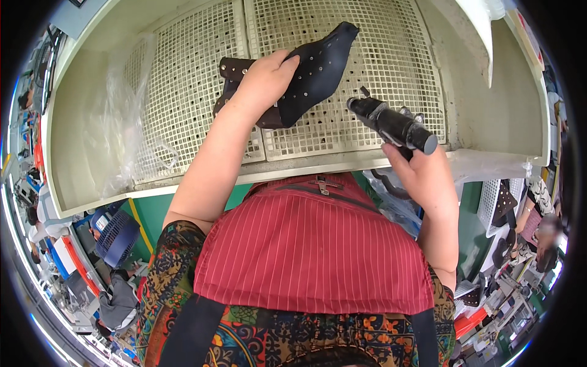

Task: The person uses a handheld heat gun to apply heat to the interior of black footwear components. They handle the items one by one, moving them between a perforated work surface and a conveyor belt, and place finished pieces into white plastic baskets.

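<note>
My left hand is closed around a dark, metal-studded piece that looks like a leather shoe upper. Its pointed end reaches up and to the right, while a studded strap-like part shows left of my fingers. To the right, my right hand grips a black spray gun from below. The gun's nozzle end faces up and left, toward the studded piece, with a gap between the two. Both are held over a pale plastic grid.
The grid lies in a cream-coloured, walled booth. Clear plastic sheeting hangs along its left side. A blue fan stands below left. On the right, a white basket stands beside more studded pieces, with people farther off.
</note>
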`<state>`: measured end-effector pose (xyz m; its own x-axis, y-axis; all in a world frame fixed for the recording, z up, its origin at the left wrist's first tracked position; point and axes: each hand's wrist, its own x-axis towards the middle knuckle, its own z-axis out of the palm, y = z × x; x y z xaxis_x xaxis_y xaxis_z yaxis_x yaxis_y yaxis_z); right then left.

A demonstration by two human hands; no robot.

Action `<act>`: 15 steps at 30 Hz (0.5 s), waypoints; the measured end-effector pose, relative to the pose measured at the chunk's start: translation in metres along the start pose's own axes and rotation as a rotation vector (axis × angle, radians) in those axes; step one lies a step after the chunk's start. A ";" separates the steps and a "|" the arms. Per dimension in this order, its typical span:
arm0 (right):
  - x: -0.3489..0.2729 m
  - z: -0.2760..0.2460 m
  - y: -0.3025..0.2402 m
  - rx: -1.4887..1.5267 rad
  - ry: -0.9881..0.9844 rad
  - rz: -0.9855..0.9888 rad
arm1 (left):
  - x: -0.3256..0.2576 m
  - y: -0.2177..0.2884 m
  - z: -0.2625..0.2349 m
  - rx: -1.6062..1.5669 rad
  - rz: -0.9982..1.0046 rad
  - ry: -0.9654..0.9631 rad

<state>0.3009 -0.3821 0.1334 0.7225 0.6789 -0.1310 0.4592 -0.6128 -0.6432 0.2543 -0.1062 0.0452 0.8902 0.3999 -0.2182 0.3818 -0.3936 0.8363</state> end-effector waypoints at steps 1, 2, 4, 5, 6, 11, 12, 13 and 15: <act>-0.001 0.001 0.002 0.025 -0.003 -0.019 | -0.004 0.001 0.000 0.032 0.004 0.010; -0.002 0.002 0.004 0.050 -0.008 -0.038 | -0.009 0.002 -0.001 -0.027 -0.004 0.016; -0.001 0.004 0.009 0.091 -0.015 -0.085 | -0.022 0.002 -0.001 -0.139 -0.024 0.035; 0.000 0.002 0.010 0.135 -0.037 -0.041 | -0.028 0.003 -0.001 -0.138 -0.052 0.038; 0.000 0.000 0.009 0.183 -0.060 0.005 | -0.034 0.003 -0.002 -0.135 -0.082 0.040; 0.003 0.007 0.020 0.311 -0.088 -0.072 | -0.063 -0.001 0.001 -0.249 -0.068 0.129; 0.004 0.011 0.022 0.334 -0.076 -0.134 | -0.068 0.000 0.003 -0.262 -0.064 0.166; 0.006 0.013 0.024 0.335 -0.101 -0.141 | -0.072 0.002 0.004 -0.275 -0.060 0.202; 0.012 0.015 0.024 0.338 -0.150 -0.157 | -0.078 0.003 0.004 -0.246 -0.023 0.252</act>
<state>0.3127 -0.3828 0.1055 0.5620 0.8206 -0.1042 0.3440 -0.3464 -0.8727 0.1867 -0.1419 0.0626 0.7810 0.6103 -0.1329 0.3021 -0.1829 0.9356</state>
